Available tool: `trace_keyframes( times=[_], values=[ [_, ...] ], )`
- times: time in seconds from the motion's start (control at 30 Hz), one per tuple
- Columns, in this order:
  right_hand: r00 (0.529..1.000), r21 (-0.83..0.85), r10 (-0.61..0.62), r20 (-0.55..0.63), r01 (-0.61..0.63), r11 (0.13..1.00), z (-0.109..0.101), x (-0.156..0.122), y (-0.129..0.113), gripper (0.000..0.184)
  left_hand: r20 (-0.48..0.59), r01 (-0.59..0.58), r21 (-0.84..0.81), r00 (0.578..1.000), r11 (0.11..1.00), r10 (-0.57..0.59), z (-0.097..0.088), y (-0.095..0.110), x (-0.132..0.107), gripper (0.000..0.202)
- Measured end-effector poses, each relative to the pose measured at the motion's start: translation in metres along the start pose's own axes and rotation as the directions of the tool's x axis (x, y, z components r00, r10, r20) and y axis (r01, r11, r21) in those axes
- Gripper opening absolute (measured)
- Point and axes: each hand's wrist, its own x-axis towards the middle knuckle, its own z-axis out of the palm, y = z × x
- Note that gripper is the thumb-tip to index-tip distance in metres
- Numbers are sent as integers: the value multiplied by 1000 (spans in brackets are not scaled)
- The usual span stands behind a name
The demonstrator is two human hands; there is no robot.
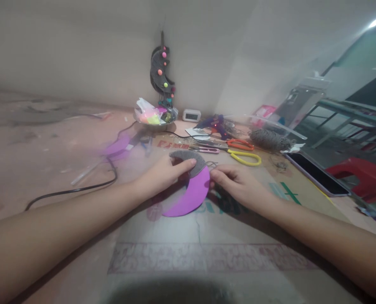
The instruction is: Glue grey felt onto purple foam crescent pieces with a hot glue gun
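A purple crescent-moon cutout [192, 194] stands tilted over the cardboard, its upper part wrapped in close rows of grey yarn [198, 162]. My left hand [171, 171] is closed on the wrapped part, thumb on the front and the other fingers mostly hidden behind. At the crescent's right edge, my right hand [230, 179] is closed in a pinch. A thin loop of the grey yarn shows just above its fingertips, which partly hide the strand.
Behind lie scissors [244, 158], thread snips [206, 150], a glue gun [217, 126] and a grey yarn bundle [270, 139]. A bowl [156, 120] and small clock [191, 115] stand near the wall, below a decorated crescent [159, 69]. A phone [317, 174] lies right; a black cable [77, 190] runs left.
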Motion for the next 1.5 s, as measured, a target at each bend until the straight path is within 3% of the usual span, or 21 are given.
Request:
trace_keyframes(
  times=[0.23, 0.37, 0.53, 0.67, 0.87, 1.03, 1.37, 1.5],
  values=[
    [973, 329, 215, 79, -229, 916, 11, 6, -4, 28, 1, -13, 54, 1000, 998, 13, 1, 1, -2, 33],
    [959, 397, 273, 75, -280, 874, 17, 7, -6, 30, 37, -14, 114, 999, 993, 10, 2, 2, -2, 37],
    [952, 394, 305, -14, -275, 877, 16, 5, -4, 34, 101, -51, 135, 994, 990, 38, 2, 2, -2, 41],
    [949, 387, 310, -64, -262, 884, 14, 5, -4, 34, 130, -138, 204, 985, 969, 113, 3, 2, -4, 30],
    [949, 381, 308, -60, -263, 886, 15, 5, -4, 35, 122, -154, 272, 985, 950, 125, 4, 1, -5, 26],
    [966, 390, 233, -112, -173, 904, 14, 6, -1, 42, 108, -132, 304, 989, 943, 103, 4, 2, -4, 25],
    [958, 434, 264, -116, -190, 881, 13, 6, -3, 33, 207, -130, 193, 974, 972, 90, 1, 4, -4, 33],
    [965, 405, 257, -55, -213, 889, 14, 6, -3, 34, 166, -92, 117, 983, 989, 72, 1, 1, -3, 36]
  ],
)
